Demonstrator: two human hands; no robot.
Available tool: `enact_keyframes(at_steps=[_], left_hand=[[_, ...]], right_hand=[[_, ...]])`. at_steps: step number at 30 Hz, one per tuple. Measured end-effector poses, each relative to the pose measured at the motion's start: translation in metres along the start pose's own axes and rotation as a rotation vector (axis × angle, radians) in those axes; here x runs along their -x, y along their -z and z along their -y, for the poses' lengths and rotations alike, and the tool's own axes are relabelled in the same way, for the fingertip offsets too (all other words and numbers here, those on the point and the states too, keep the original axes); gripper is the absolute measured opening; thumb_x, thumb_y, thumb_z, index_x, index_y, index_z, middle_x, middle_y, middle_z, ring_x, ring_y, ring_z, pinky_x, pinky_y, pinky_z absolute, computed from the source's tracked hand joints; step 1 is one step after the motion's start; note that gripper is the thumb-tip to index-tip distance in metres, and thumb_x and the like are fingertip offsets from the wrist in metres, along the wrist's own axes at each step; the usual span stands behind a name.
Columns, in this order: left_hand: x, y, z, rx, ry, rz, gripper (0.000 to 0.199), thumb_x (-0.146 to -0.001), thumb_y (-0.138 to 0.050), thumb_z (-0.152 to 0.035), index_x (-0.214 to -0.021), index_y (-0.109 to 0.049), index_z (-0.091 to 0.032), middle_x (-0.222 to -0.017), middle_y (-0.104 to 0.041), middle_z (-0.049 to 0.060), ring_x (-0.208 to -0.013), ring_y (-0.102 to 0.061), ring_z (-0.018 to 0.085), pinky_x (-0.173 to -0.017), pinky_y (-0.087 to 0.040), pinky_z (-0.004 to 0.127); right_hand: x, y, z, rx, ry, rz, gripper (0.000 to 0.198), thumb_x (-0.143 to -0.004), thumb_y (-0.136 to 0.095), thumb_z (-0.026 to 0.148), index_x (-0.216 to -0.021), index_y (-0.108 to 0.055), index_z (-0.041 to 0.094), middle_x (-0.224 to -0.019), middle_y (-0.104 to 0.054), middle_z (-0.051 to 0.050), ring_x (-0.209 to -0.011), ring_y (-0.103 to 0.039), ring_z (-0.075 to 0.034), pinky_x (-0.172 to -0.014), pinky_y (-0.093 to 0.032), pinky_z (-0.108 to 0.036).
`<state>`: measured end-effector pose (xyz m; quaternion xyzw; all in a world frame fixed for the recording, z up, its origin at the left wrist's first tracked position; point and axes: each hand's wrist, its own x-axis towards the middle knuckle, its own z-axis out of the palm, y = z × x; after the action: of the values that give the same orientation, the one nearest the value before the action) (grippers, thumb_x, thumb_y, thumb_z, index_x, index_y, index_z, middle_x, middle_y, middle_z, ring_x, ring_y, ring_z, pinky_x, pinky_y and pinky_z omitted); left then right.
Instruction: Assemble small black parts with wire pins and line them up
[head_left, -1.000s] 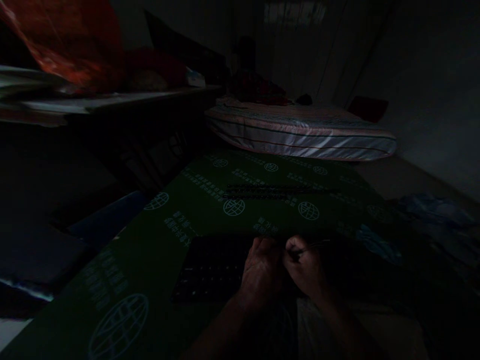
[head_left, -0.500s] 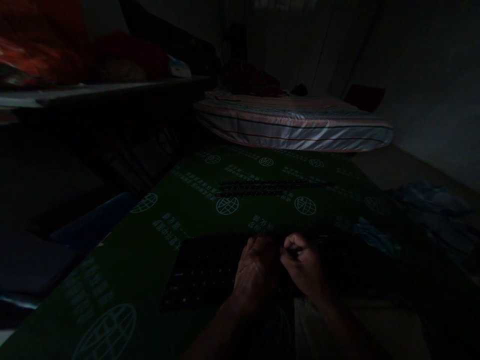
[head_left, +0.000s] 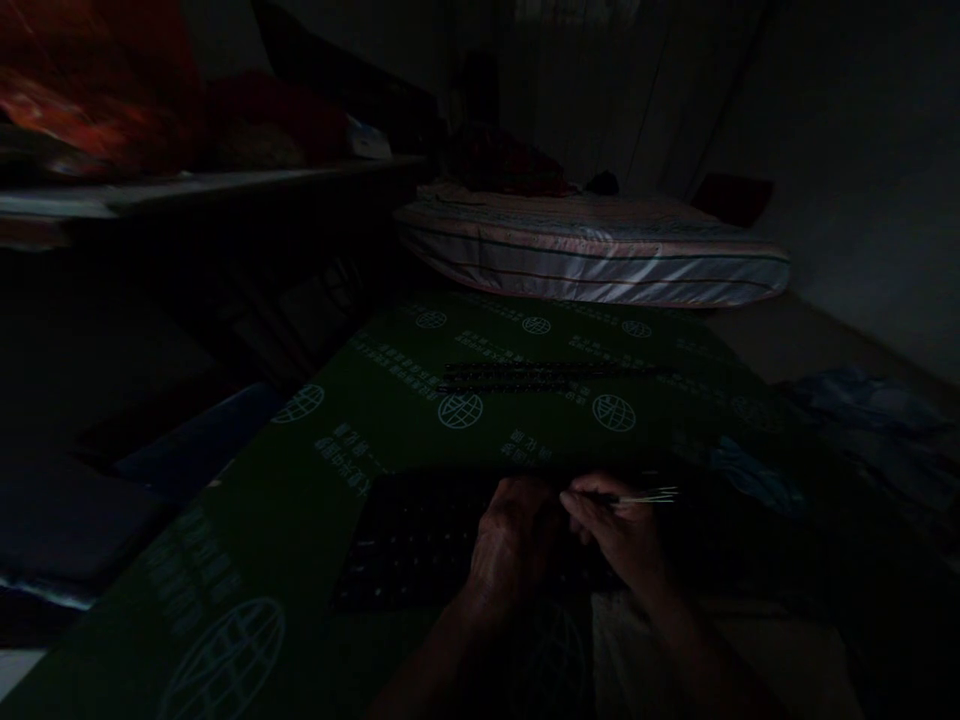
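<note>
A black keyboard (head_left: 420,545) lies on a green board (head_left: 352,430) printed with white globes and writing. Light dots show across the keyboard. My left hand (head_left: 514,530) rests on its middle, fingers curled down and their tips hidden; whether they grip anything is too dark to see. Close beside it, my right hand (head_left: 611,520) is closed in a pinch above the keyboard. A thin dark piece with pale, wire-like strands (head_left: 652,496) sticks out of this hand to the right. Its exact kind is unclear in the dim light.
Several long, thin black strips (head_left: 555,376) lie across the board beyond the keyboard. A crumpled bluish cloth (head_left: 757,475) is at the right, and a pale flat thing (head_left: 720,650) nearer me. Farther back stand a striped mattress (head_left: 600,260) and, left, a shelf (head_left: 225,185) with bags.
My right hand has turned, and the pale strands now show to its right. My left hand stays on the keyboard with its fingers bent lower. The view has shifted slightly.
</note>
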<state>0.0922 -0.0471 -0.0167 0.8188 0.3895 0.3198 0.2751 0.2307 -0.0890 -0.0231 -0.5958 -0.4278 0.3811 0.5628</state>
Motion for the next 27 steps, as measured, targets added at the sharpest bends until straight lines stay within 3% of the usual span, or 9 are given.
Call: enact_keyframes(at_steps=[6,11,16,19,24,27], left_hand=[[0.0,0.003,0.002,0.091,0.06,-0.027,0.021,-0.076,-0.053,-0.009,-0.089,-0.065,-0.02,-0.085,-0.067,0.003,-0.082,-0.062,0.017,-0.074,-0.051,0.028],[0.002,0.002,0.005,0.2,0.171,-0.071,0.024,-0.075,-0.057,-0.015,-0.098,-0.062,-0.02,-0.094,-0.067,0.003,-0.088,-0.063,0.018,-0.076,-0.052,0.03],[0.005,0.0,0.011,0.312,0.277,-0.107,0.014,-0.074,-0.061,-0.024,-0.087,-0.064,-0.019,-0.087,-0.068,0.003,-0.08,-0.064,0.018,-0.073,-0.053,0.03],[0.005,0.001,0.01,0.336,0.281,-0.127,0.012,-0.073,-0.063,-0.024,-0.084,-0.065,-0.02,-0.084,-0.068,0.001,-0.078,-0.065,0.017,-0.071,-0.053,0.029],[0.004,0.005,0.004,0.434,0.302,-0.11,0.014,-0.073,-0.063,-0.025,-0.086,-0.066,-0.02,-0.088,-0.069,0.003,-0.08,-0.065,0.017,-0.072,-0.054,0.027],[0.005,0.007,0.003,0.495,0.311,-0.08,0.016,-0.074,-0.063,-0.026,-0.088,-0.066,-0.019,-0.089,-0.069,0.004,-0.083,-0.065,0.018,-0.074,-0.054,0.027]], right_hand=[[0.0,0.003,0.002,-0.016,0.038,0.067,0.023,-0.074,-0.06,0.04,-0.075,-0.066,0.017,-0.054,-0.059,0.002,-0.046,-0.052,-0.009,-0.045,-0.043,-0.021],[-0.002,0.005,0.007,-0.026,0.02,-0.008,0.029,-0.078,-0.057,0.043,-0.089,-0.065,0.018,-0.057,-0.062,0.001,-0.047,-0.055,-0.01,-0.046,-0.045,-0.022],[0.0,0.005,0.016,-0.021,-0.04,0.016,0.048,-0.082,-0.047,0.049,-0.117,-0.055,0.017,-0.058,-0.064,-0.001,-0.042,-0.057,-0.011,-0.041,-0.044,-0.021],[0.002,0.005,0.015,0.039,-0.029,0.034,0.046,-0.086,-0.041,0.048,-0.118,-0.055,0.017,-0.055,-0.062,0.0,-0.043,-0.059,-0.012,-0.043,-0.047,-0.021],[0.004,0.006,0.008,0.285,0.204,0.079,0.025,-0.085,-0.048,0.032,-0.098,-0.067,0.021,-0.072,-0.069,-0.002,-0.063,-0.064,-0.014,-0.062,-0.053,-0.025],[0.005,0.004,0.009,0.386,0.336,0.123,0.024,-0.082,-0.051,0.024,-0.098,-0.068,0.024,-0.091,-0.071,-0.004,-0.081,-0.066,-0.017,-0.076,-0.054,-0.028]])
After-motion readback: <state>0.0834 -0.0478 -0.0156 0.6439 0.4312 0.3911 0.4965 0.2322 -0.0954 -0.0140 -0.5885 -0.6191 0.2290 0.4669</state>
